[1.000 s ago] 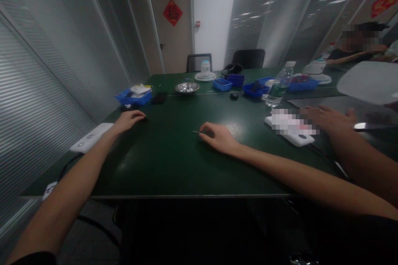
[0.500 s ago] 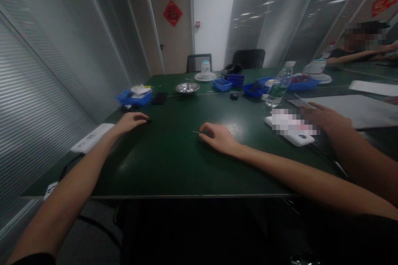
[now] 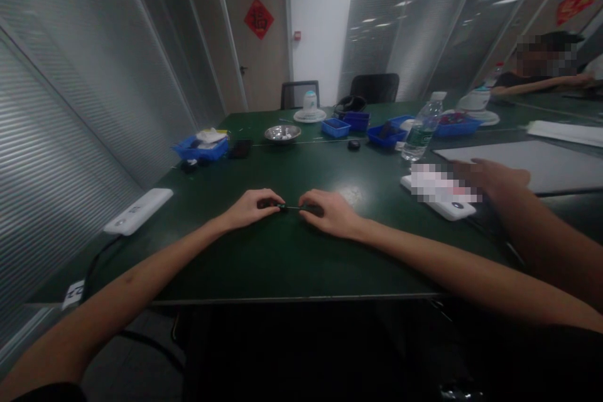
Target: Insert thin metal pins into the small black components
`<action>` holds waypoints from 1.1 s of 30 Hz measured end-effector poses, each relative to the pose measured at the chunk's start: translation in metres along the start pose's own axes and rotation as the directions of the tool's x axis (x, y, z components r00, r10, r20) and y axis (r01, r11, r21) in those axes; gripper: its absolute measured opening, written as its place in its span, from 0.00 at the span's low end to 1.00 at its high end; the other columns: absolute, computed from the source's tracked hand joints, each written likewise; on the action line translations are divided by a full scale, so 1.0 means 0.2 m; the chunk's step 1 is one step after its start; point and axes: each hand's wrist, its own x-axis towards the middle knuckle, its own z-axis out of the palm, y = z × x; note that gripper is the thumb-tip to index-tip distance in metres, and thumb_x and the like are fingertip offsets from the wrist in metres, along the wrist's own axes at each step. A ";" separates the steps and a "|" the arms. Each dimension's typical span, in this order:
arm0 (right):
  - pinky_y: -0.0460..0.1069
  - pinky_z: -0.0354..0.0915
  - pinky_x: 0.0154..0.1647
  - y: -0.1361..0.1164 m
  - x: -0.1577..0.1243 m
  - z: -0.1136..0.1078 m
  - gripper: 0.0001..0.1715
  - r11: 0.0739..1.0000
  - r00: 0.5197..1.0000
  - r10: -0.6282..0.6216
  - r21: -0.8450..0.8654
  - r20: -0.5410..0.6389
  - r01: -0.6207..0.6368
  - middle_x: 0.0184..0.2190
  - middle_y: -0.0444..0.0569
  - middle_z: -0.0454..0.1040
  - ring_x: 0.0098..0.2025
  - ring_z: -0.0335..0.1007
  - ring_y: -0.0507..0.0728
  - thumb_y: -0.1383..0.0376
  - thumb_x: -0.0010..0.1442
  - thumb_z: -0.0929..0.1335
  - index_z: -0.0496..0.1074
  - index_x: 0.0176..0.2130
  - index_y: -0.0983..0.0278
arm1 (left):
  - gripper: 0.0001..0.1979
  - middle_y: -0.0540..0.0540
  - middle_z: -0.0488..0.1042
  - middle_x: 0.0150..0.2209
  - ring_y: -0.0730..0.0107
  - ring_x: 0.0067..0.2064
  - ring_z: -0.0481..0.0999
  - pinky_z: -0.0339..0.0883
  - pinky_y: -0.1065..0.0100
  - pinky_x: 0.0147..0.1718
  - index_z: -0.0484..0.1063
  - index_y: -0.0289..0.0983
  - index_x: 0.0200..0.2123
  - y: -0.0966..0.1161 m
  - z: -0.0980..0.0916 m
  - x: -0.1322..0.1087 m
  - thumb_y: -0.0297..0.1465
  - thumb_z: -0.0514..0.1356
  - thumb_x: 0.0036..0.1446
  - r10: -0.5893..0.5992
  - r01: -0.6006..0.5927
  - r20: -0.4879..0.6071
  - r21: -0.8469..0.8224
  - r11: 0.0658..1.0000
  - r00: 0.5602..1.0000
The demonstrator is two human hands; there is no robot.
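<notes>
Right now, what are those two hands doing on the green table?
A person's two hands meet on the dark green table. The left hand pinches a small dark piece, and the right hand holds a thin pin against it. Another person's hand rests by a white device on the right. Blue trays, a metal bowl and a water bottle stand farther back.

text: none legible | red door sign (image 3: 259,18) — character blurred | bottle label (image 3: 414,136) — unreadable

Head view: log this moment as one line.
left hand: pinching small dark part | right hand: holding thin pin | both resting on green table
</notes>
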 end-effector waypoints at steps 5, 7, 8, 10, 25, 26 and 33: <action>0.51 0.67 0.41 0.00 0.00 0.00 0.12 1.000 1.000 0.003 -0.027 0.027 -0.003 0.45 0.50 0.77 0.41 0.74 0.57 0.60 0.68 0.69 0.74 0.51 0.61 | 0.14 0.42 0.79 0.45 0.63 0.44 0.76 0.69 0.64 0.41 0.80 0.38 0.50 0.01 -0.02 -0.02 0.38 0.63 0.67 -0.006 0.006 0.023 -0.009 1.000 1.000; 0.51 0.66 0.40 0.00 0.00 0.00 0.12 0.999 0.999 -0.003 -0.046 0.033 0.005 0.45 0.49 0.77 0.40 0.74 0.56 0.61 0.68 0.69 0.74 0.51 0.61 | 0.14 0.43 0.79 0.45 0.62 0.44 0.76 0.68 0.64 0.41 0.80 0.38 0.50 0.02 -0.01 -0.02 0.38 0.63 0.67 -0.006 0.006 0.030 -0.008 1.000 1.000; 0.50 0.66 0.40 0.00 0.00 0.00 0.13 0.999 0.999 -0.007 -0.053 0.036 0.009 0.45 0.49 0.77 0.40 0.73 0.56 0.60 0.68 0.69 0.73 0.51 0.61 | 0.14 0.43 0.79 0.45 0.62 0.44 0.76 0.68 0.64 0.41 0.80 0.38 0.50 0.02 0.00 -0.02 0.38 0.63 0.67 -0.007 0.008 0.030 -0.007 1.000 1.000; 0.50 0.65 0.39 -0.01 0.00 0.00 0.13 0.998 0.999 -0.014 -0.056 0.042 0.017 0.45 0.49 0.76 0.40 0.73 0.56 0.60 0.68 0.69 0.73 0.51 0.61 | 0.14 0.43 0.79 0.45 0.63 0.43 0.77 0.68 0.64 0.41 0.80 0.38 0.50 0.01 0.00 -0.02 0.38 0.63 0.67 -0.009 0.009 0.030 -0.015 1.000 1.000; 0.49 0.62 0.34 -0.01 -0.01 0.00 0.15 0.989 0.994 -0.072 -0.122 0.080 0.081 0.47 0.50 0.74 0.36 0.70 0.54 0.57 0.73 0.65 0.71 0.54 0.60 | 0.13 0.42 0.79 0.48 0.62 0.47 0.77 0.70 0.62 0.46 0.80 0.39 0.51 0.00 0.00 -0.02 0.36 0.61 0.69 0.026 -0.022 0.057 -0.078 0.997 0.998; 0.49 0.62 0.34 -0.01 -0.01 0.00 0.15 0.990 0.994 -0.071 -0.116 0.084 0.081 0.47 0.51 0.74 0.37 0.70 0.54 0.57 0.73 0.65 0.71 0.54 0.60 | 0.13 0.42 0.79 0.48 0.61 0.47 0.77 0.70 0.62 0.46 0.80 0.39 0.51 0.00 0.01 -0.02 0.36 0.61 0.69 0.035 -0.030 0.058 -0.077 0.997 0.998; 0.50 0.67 0.40 0.00 -0.01 0.01 0.16 0.995 0.991 -0.073 -0.064 0.111 0.080 0.49 0.51 0.76 0.41 0.74 0.56 0.55 0.74 0.64 0.71 0.55 0.60 | 0.12 0.42 0.78 0.49 0.61 0.51 0.76 0.68 0.60 0.52 0.79 0.41 0.53 0.04 0.04 -0.02 0.35 0.61 0.69 0.130 -0.128 0.042 -0.047 0.991 0.991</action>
